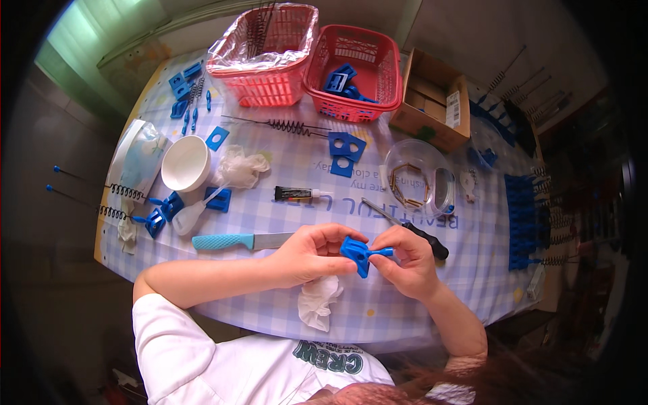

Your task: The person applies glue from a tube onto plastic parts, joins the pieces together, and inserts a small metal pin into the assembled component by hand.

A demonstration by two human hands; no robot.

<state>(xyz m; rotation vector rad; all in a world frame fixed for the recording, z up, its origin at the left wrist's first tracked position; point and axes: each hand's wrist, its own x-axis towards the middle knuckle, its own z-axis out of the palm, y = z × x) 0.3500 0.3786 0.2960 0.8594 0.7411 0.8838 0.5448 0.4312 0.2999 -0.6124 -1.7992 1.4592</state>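
Observation:
My left hand (312, 256) pinches a small blue plastic bracket (354, 251) with a hole in it, above the table's near middle. From the other side, my right hand (413, 264) grips a thin blue plastic peg (382, 252) between thumb and fingers. The peg's inner end meets the bracket; whether it is inside the hole I cannot tell. Beside my left wrist lies a knife with a light blue handle (223, 241). A crumpled white tissue (318, 304) is below my hands. Close to my right hand rests a screwdriver with a black handle (430, 241).
Two red baskets (263, 84) and a cardboard box (432, 125) line the back. A white bowl (186, 164), a small black tube (294, 194) and a clear round tub (398, 152) stand between. Blue parts (523, 223) with coil springs crowd the right edge.

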